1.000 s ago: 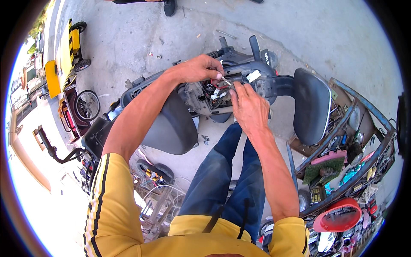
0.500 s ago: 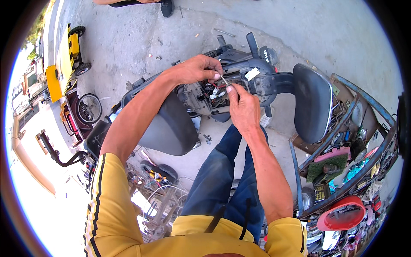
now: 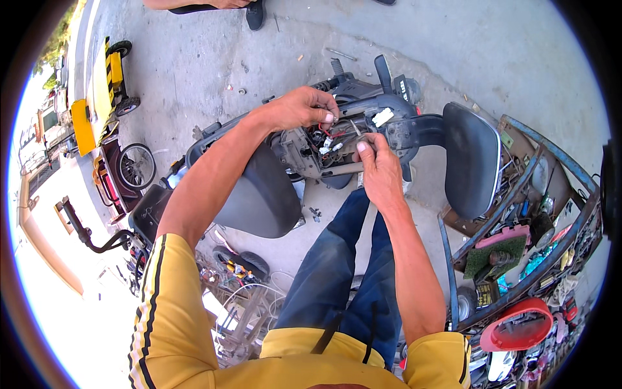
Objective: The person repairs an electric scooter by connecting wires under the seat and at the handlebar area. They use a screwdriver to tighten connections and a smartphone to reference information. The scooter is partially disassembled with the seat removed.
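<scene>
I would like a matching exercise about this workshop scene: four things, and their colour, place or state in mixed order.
1. right hand
2. white connectors
3. trousers
4. left sleeve

A. dark blue
B. pinching a thin pointed object
C. yellow, with dark stripes
D. inside the open vehicle

Right pairs: 1-B, 2-D, 3-A, 4-C

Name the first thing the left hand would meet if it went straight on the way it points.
The left hand would probably meet the thin pointed piece held in the right hand; depth is unclear, so it might pass above or below instead.
</scene>
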Demonstrator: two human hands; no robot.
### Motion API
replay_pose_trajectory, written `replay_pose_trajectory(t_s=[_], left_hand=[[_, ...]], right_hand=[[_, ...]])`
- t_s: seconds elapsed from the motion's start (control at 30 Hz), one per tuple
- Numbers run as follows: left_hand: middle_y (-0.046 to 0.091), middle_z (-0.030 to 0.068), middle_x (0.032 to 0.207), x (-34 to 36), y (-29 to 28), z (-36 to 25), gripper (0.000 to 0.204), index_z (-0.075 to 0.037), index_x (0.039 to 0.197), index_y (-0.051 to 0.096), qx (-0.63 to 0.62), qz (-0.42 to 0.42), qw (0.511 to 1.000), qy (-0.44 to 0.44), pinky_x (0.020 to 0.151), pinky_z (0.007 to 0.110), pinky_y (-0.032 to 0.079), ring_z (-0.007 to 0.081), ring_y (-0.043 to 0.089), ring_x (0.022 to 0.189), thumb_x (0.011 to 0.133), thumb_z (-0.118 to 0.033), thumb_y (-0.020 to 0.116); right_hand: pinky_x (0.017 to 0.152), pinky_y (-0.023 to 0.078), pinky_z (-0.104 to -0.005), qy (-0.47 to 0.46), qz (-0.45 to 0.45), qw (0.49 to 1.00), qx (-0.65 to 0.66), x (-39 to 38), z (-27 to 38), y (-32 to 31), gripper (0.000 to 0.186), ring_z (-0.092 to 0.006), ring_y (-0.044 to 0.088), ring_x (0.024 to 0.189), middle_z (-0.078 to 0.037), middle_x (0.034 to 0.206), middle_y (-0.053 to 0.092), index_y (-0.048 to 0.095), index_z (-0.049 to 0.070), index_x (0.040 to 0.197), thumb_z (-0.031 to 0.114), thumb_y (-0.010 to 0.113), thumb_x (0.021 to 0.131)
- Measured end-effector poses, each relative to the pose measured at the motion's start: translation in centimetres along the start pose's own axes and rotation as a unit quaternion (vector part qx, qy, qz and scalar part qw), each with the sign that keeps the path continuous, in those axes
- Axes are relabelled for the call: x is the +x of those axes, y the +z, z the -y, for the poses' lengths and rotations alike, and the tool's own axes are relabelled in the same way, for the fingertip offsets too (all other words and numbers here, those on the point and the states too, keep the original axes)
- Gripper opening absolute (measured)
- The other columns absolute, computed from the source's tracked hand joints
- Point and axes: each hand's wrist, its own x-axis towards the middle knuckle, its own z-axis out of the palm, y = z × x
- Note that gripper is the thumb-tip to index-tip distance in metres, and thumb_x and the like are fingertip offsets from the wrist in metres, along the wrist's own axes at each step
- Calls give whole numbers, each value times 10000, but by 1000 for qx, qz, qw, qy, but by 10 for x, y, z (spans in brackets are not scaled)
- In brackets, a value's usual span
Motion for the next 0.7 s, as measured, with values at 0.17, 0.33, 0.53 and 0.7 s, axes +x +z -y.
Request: replay_pose_trajectory(t_s=[0.17, 0.33, 0.53, 0.7], left_hand=[[660, -30, 881, -2, 0, -2, 104, -58, 1029, 702, 12, -6, 1000, -4, 612, 238, 361, 55, 496, 740, 989, -151, 681], [665, -37, 898, -3, 0, -5, 114, -63, 1037, 716, 13, -7, 1000, -5, 610, 237, 358, 54, 497, 741, 983, -160, 692], [675, -38, 893, -3, -5, -5, 116, -70, 1036, 726, 34, 3, 999, -9, 616, 238, 364, 57, 524, 764, 983, -169, 698], [674, -36, 873, -5, -3, -9, 114, -70, 1029, 725, 54, -14, 998, -15, 618, 240, 365, 58, 519, 755, 983, -170, 697]], right_hand=[[727, 527, -402, 32, -63, 997, 17, 2, -3, 7, 199, -263, 697, 781, -125, 866, 731, 648, 13, 1120, 164, 695, 999], [736, 525, -364, -45, -139, 982, 118, 13, -13, 25, 217, -214, 661, 773, -94, 884, 659, 739, 20, 1128, 111, 769, 935], [790, 522, -400, -131, -103, 985, 53, 25, -5, 44, 290, -289, 660, 876, -112, 1008, 636, 747, 43, 1185, 40, 772, 897], [786, 520, -394, -191, -110, 972, 74, 35, -10, 53, 181, -277, 662, 868, -123, 980, 665, 722, -7, 1079, 49, 757, 910]])
